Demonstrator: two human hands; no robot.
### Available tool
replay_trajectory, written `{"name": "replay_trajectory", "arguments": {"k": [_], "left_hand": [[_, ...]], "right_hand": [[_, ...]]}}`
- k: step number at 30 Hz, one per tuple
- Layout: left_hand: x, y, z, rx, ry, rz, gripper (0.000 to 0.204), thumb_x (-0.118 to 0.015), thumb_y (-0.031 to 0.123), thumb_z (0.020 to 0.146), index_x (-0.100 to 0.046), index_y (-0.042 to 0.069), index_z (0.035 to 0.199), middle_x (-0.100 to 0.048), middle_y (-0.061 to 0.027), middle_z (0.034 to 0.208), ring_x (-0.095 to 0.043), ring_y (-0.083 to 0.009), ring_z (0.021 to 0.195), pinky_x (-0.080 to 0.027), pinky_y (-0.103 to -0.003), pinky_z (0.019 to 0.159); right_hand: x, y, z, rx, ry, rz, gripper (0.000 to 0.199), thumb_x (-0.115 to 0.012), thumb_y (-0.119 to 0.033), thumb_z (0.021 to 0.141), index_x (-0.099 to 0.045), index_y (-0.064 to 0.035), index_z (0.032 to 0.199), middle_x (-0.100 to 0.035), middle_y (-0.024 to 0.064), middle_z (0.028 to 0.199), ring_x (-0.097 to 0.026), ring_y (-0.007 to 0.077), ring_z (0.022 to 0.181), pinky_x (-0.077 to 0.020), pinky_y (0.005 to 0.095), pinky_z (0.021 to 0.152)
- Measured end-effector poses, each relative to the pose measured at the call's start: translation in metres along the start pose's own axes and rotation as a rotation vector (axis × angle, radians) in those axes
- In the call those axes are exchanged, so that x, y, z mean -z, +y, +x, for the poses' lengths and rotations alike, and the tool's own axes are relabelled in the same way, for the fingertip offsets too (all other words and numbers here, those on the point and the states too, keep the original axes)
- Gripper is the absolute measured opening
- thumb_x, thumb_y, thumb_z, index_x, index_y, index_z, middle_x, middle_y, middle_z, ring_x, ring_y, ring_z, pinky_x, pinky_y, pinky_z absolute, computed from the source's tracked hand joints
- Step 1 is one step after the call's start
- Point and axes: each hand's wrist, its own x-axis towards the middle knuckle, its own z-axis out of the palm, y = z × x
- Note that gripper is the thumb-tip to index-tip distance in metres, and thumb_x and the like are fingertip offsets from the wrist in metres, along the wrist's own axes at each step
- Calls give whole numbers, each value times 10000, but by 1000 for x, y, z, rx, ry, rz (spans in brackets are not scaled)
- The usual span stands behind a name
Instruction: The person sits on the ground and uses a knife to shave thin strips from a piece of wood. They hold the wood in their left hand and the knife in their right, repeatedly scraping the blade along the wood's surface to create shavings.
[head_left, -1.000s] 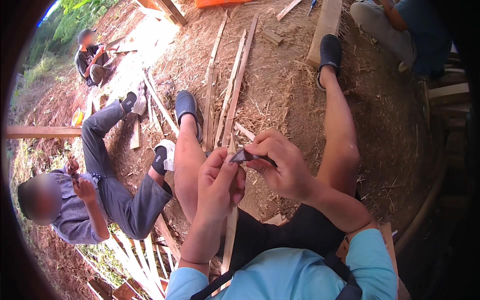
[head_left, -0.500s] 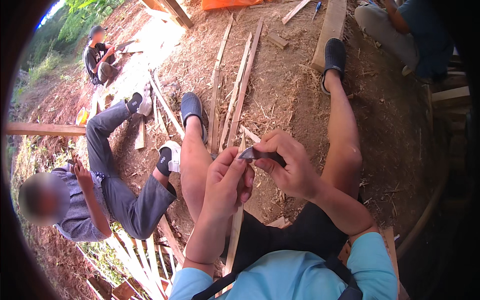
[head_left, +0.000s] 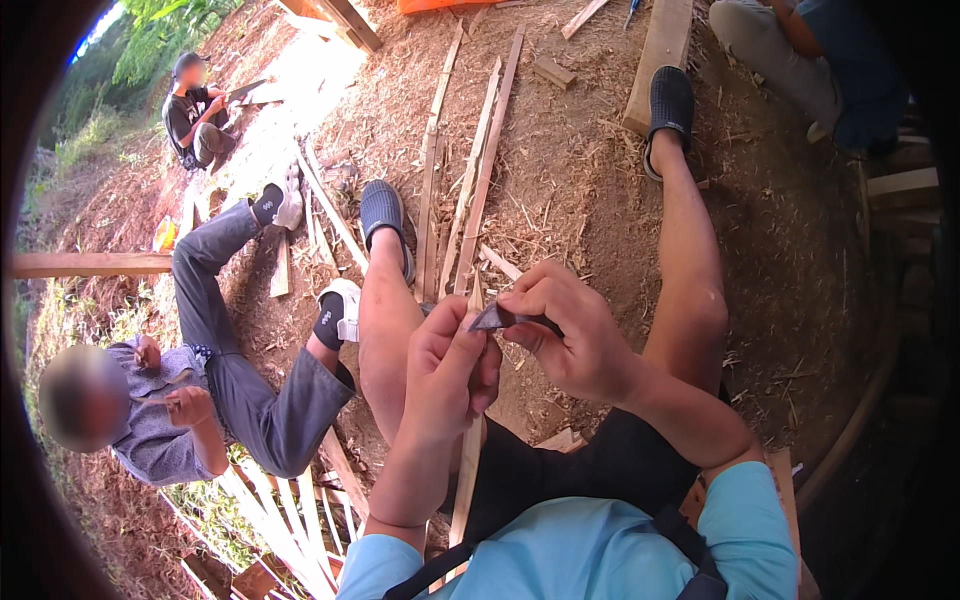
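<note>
Your left hand [head_left: 445, 375] is curled shut around a thin bamboo strip [head_left: 463, 490] that runs down between your knees toward your lap. Your right hand [head_left: 570, 335] pinches a small dark blade [head_left: 497, 317], fingers closed on it, its tip touching the left thumb at the strip's top end. Progress looks early to me: the blade sits at the very end of the strip and most of its length below looks unworked, though detail is too small to be sure. Beyond your sandals [head_left: 383, 215], more long slats [head_left: 480, 170] lie on the dirt ground [head_left: 580, 190]. A seated person in grey [head_left: 230, 370] is at your left, another [head_left: 195, 110] further off.
</note>
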Motion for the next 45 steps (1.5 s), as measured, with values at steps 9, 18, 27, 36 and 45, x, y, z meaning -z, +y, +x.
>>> {"name": "replay_trajectory", "arguments": {"k": [9, 18, 27, 36, 45], "left_hand": [[-7, 2, -9, 81, -210, 126, 206, -448, 288, 972, -485, 88, 944, -469, 19, 581, -383, -40, 407, -286, -177, 363], [14, 3, 2, -57, -217, -55, 206, -425, 279, 978, -476, 80, 965, -466, 21, 582, -387, -37, 364, -285, -170, 322], [22, 14, -18, -143, -228, -66, 219, -417, 296, 978, -488, 88, 978, -465, 20, 588, -388, -39, 371, -290, -171, 329], [26, 10, -23, -212, -170, -45, 219, -443, 318, 970, -475, 103, 938, -446, 35, 589, -389, -35, 385, -293, -175, 336], [24, 14, 14, 59, -192, -184, 191, -458, 273, 967, -484, 84, 976, -469, 10, 604, -384, -46, 375, -288, -169, 323]], "right_hand": [[14, 13, 8, -62, 304, -219, 157, -552, -59, 902, -503, 15, 1031, -508, 129, 1033, -521, 191, 878, -446, 283, 767], [-11, -5, -11, -173, -26, 54, 183, -580, -67, 872, -495, -34, 1031, -481, 99, 1041, -506, 150, 872, -413, 240, 749], [-24, -48, 10, -40, -85, -201, 122, -574, -31, 853, -521, -13, 961, -526, 96, 945, -527, 179, 871, -427, 279, 760], [2, -8, 69, -79, 222, -126, 191, -571, -100, 897, -509, -22, 1059, -529, 46, 944, -517, 102, 797, -436, 246, 711], [-12, -18, 29, -257, -207, 232, 252, -617, -51, 856, -485, -32, 1069, -462, 56, 1049, -515, 95, 842, -440, 246, 705]]}}
